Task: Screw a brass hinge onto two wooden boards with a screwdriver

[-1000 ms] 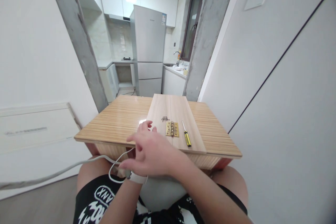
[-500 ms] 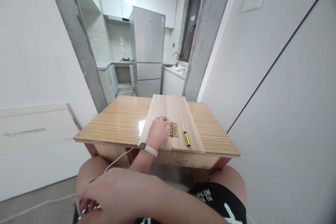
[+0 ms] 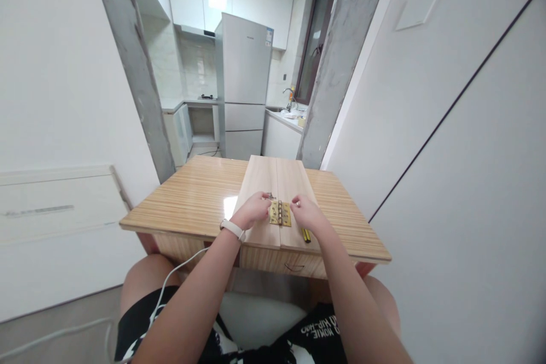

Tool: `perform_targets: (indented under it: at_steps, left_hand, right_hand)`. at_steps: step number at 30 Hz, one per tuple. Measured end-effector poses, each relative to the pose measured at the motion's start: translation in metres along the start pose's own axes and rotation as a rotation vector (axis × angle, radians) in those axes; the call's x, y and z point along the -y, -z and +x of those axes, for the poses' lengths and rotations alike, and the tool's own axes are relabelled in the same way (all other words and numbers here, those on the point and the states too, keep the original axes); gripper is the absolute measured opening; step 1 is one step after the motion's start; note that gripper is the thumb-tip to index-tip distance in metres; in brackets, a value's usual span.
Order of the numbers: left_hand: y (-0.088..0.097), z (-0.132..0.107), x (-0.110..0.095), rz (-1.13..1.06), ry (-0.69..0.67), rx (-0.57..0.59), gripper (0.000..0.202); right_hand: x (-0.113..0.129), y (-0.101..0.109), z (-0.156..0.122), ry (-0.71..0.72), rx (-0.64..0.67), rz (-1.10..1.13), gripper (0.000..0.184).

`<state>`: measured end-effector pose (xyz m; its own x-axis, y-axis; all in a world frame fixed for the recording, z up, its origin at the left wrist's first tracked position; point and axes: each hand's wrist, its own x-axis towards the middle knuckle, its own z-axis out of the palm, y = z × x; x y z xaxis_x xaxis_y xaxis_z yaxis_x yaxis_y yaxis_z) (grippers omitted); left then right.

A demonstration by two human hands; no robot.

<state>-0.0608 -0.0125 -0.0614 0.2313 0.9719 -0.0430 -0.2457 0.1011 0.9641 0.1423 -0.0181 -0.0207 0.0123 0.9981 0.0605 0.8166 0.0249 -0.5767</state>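
Observation:
A brass hinge [image 3: 280,213] lies opened flat across the seam between two pale wooden boards [image 3: 263,173]. My left hand [image 3: 252,210] is at the hinge's left leaf, its fingers bent and close together; whatever they may pinch is too small to see. Just past those fingertips is a little group of small screws [image 3: 270,196]. On the other side, my right hand [image 3: 306,213] hovers close by the right leaf with fingers drawn together, and their contents cannot be made out. Beneath it lies a screwdriver, hidden except for its yellow-and-black handle [image 3: 306,235].
The boards rest on a wood-grain table [image 3: 205,187] with a drawer handle [image 3: 294,267] at its front. A white cable [image 3: 170,278] runs by my left leg. Walls stand on both sides, and a fridge [image 3: 245,68] is in the kitchen beyond.
My right hand has let go of the white cable at the lower left and moved to the hinge's right side, covering most of the screwdriver. My left hand has shifted slightly left.

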Motion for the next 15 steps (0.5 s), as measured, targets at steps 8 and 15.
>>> perform_targets:
  at_steps: [8,15]
  left_hand:
    - [-0.018,0.000,-0.009,0.096,0.141,-0.163,0.040]
    - [-0.020,0.021,0.004,0.485,0.089,-0.273,0.021]
  right_hand:
    - [-0.007,-0.029,0.007,-0.088,0.044,0.169,0.014]
    - [-0.014,-0.029,0.006,-0.114,0.028,0.272,0.015]
